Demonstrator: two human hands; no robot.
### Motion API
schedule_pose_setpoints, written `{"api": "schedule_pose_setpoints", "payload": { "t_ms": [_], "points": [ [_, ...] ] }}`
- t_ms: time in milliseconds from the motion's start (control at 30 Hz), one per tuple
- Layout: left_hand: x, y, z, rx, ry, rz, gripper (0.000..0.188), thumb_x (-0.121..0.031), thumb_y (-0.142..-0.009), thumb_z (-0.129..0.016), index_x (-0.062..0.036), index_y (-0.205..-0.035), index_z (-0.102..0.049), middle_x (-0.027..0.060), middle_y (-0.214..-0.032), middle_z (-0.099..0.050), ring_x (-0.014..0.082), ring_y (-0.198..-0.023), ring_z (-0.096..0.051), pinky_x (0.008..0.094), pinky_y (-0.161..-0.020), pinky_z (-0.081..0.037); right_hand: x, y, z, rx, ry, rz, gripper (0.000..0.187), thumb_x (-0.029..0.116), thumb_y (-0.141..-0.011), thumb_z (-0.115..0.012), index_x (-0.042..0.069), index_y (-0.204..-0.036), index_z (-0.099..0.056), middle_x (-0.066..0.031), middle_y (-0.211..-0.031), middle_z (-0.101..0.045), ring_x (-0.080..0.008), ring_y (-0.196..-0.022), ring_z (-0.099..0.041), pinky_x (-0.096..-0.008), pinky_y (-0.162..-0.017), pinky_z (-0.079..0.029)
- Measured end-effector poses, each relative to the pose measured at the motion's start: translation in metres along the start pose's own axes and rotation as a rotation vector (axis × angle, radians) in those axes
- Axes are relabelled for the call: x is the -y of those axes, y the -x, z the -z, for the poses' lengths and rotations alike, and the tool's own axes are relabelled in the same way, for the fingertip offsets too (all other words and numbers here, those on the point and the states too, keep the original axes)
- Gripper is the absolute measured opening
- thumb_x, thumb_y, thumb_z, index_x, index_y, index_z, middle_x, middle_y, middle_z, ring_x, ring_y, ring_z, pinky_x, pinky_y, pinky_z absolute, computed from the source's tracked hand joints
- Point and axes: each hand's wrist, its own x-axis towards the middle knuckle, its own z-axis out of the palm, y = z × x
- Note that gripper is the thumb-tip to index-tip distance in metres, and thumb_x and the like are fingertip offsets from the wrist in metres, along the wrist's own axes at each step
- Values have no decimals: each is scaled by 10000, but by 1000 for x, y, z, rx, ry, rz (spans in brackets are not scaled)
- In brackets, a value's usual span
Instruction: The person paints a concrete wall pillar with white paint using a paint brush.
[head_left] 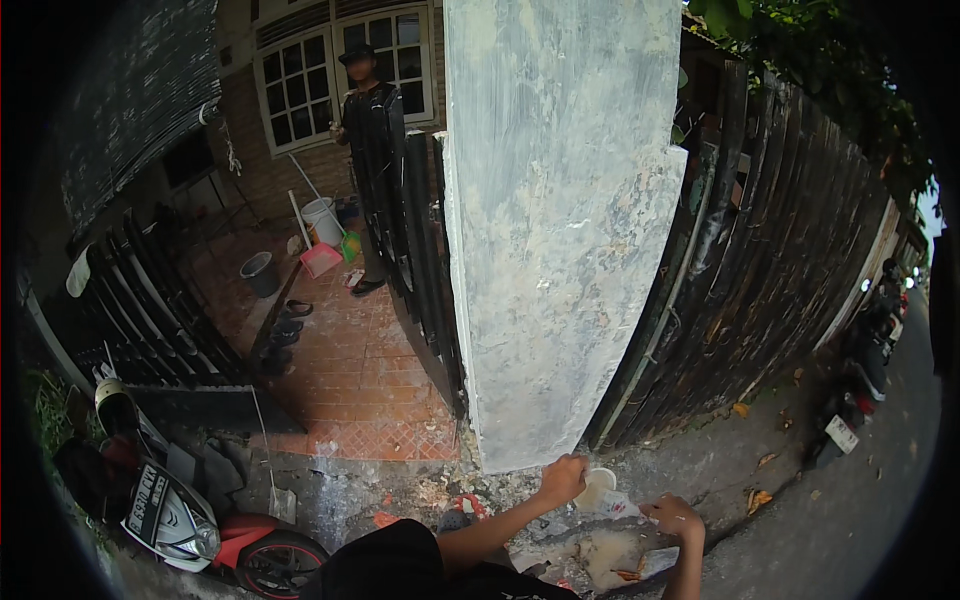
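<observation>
My left hand (565, 480) is closed, its fingers at the edge of a small pale tub (600, 479) with a round rim. Just right of the tub, and partly overlapping it, lies a whitish, partly see-through piece (615, 506) with a little print; whether the two are one container I cannot tell. Its right end meets my right hand (673, 514), whose bent fingers close on it from the right. Both hands are low in front of me, by the foot of a grey-white, patchily painted pillar (560, 250).
Dark slatted fencing (760, 260) runs right of the pillar; a gate leaf (425, 260) adjoins its left. A person (365, 110) stands inside the yard near buckets (320, 220) and a pink dustpan (320, 260). A red-and-white motorbike (235, 535) is parked lower left. Rubble (590, 555) litters the ground.
</observation>
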Motion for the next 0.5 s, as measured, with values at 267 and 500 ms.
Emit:
{"api": "schedule_pose_setpoints", "payload": {
  "t_ms": [267,500],
  "points": [
    [-22,14,-22,169,106,-36,128,-29,-636,-499,-65,-751,-543,98,-747,-566,289,-765,-555,405,-609,-450,-14,30,3,-136,71,-197,375,384,-721,-533,18,-753,-609,-214,-709,-557,-335,-674,-574,-390,-613,-435],
    [-51,16,-26,213,129,-54,132,-29,-634,-500,-54,-756,-544,106,-752,-567,290,-779,-555,408,-613,-449,14,30,-45,-280,155,-409,297,387,-707,-543,121,-775,-657,-163,-797,-602,-337,-769,-581,-406,-713,-460]
  ]
}}
